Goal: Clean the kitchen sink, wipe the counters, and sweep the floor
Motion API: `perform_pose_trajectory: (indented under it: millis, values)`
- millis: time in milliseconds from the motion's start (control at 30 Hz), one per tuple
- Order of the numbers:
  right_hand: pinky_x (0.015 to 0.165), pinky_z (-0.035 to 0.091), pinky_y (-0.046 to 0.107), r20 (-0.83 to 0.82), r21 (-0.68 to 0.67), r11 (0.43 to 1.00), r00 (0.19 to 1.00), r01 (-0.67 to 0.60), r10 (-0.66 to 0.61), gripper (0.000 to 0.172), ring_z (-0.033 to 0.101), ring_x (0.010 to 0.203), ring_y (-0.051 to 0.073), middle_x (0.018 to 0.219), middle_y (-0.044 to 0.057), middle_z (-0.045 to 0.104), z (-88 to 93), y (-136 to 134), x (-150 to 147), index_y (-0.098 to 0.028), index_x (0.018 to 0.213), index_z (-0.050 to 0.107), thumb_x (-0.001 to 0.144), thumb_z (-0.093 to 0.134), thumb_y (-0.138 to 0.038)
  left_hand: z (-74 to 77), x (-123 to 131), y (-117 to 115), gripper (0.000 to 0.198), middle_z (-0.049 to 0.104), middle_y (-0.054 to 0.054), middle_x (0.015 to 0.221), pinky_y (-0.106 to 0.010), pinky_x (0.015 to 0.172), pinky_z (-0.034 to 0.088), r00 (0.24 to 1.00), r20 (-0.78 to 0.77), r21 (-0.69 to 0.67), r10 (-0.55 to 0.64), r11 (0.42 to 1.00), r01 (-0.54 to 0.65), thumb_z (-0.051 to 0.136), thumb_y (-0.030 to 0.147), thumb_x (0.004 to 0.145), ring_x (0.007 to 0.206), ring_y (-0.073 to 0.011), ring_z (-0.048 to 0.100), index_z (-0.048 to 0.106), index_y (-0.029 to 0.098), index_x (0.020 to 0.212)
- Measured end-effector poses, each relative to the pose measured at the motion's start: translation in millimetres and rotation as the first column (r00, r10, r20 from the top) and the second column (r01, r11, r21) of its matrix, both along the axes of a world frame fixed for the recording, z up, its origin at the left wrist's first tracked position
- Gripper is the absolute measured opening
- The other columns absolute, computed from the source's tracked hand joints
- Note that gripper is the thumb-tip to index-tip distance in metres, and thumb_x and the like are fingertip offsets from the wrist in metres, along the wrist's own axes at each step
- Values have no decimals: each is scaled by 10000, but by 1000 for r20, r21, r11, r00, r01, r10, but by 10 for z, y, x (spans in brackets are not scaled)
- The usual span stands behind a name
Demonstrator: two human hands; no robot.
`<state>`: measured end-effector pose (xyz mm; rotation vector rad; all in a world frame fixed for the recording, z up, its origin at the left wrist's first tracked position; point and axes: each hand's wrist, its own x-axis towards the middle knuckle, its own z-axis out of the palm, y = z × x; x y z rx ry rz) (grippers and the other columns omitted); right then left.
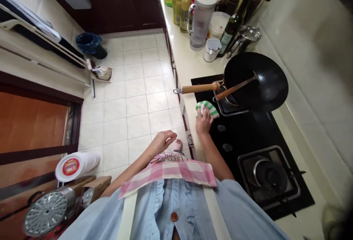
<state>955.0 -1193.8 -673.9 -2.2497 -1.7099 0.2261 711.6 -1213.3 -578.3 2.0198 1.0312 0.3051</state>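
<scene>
My right hand (203, 123) presses on a green-and-white striped cloth (206, 106) at the edge of the black gas hob (231, 129), its fingers bent over the cloth. Beyond it, a black wok (264, 89) sits on the far burner, its wooden handle (198, 88) reaching out over the counter edge. A spatula with a wooden handle (230, 92) lies in the wok. My left hand (163, 141) hangs in front of the apron above the floor, loosely curved, with nothing visible in it.
The near burner (270, 177) bears no pan. Along the counter (180, 52) stand a lidded clear pitcher (202, 21), a white seasoning jar (212, 50), a green glass bottle (231, 30) and several other bottles. On the left are a bin (91, 45) and a steamer pot (46, 212).
</scene>
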Motion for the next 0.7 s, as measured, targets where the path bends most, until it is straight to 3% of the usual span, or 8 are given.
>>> perform_pose_trajectory:
  millis: [100, 167, 233, 333, 400, 567, 633, 700]
  values:
    - [1107, 333, 546, 29, 27, 1000, 1000, -14, 13, 433, 415, 1442, 346, 1536, 227, 495, -70, -233, -4, -210, 1410, 639, 1026, 443, -174, 10, -77, 44, 244, 759, -74, 944, -282, 769, 518, 999, -11, 4, 52, 999, -52, 497, 273, 1016, 826, -177, 708, 720, 189, 964]
    - [1110, 334, 529, 22, 43, 999, 999, -29, 28, 438, 396, 1455, 342, 1532, 218, 500, -96, -20, 21, -208, 1406, 645, 1012, 456, -167, -3, -117, 86, 244, 754, -68, 917, -277, 751, 510, 997, -20, 6, 77, 997, -77, 500, 272, 1011, 795, -170, 696, 719, 189, 945]
    - [1113, 341, 510, -4, 50, 998, 999, -45, 45, 435, 401, 1449, 333, 1515, 208, 515, -99, 391, 42, -203, 1392, 657, 999, 473, -167, -17, -140, 146, 246, 747, -63, 893, -270, 734, 498, 997, -20, 7, 76, 997, -76, 498, 268, 1007, 775, -164, 684, 716, 187, 926]
    - [1076, 385, 477, -65, 64, 997, 997, -33, 38, 406, 503, 1334, 313, 1405, 203, 597, -97, 897, 19, -180, 1336, 689, 999, 464, -197, -12, -167, 275, 240, 743, -64, 874, -272, 751, 486, 999, 3, 31, 34, 999, -34, 496, 257, 1004, 793, -168, 682, 707, 180, 918]
    - [1059, 401, 458, -77, 96, 993, 994, -66, 74, 397, 533, 1279, 299, 1356, 190, 624, -127, 944, -50, -177, 1313, 697, 999, 459, -223, 10, -208, 385, 238, 746, -67, 883, -276, 771, 482, 1000, 13, 49, 12, 999, -12, 494, 256, 1007, 813, -172, 686, 702, 177, 922]
    - [1122, 342, 499, 92, 111, 972, 976, -208, 199, 413, 420, 1405, 328, 1465, 157, 554, -274, 629, -339, -238, 1361, 678, 989, 501, -259, -17, -416, 752, 222, 747, -65, 897, -272, 789, 488, 1000, 30, 31, 9, 999, -10, 497, 244, 1002, 816, -168, 685, 699, 185, 932]
    - [1111, 360, 501, 138, 97, 980, 977, -176, 162, 421, 431, 1391, 332, 1460, 160, 557, -310, 755, -455, -243, 1366, 679, 985, 500, -258, -89, -510, 960, 210, 748, -63, 900, -264, 785, 492, 999, 50, 35, 5, 999, -7, 506, 225, 992, 822, -167, 688, 705, 187, 935]
    - [1107, 370, 505, 165, 87, 981, 974, -172, 156, 429, 421, 1403, 331, 1486, 155, 538, -333, 1081, -564, -252, 1369, 675, 981, 493, -245, -163, -614, 1212, 193, 753, -61, 904, -255, 775, 493, 997, 72, 56, 11, 998, -15, 528, 206, 982, 819, -166, 692, 713, 187, 931]
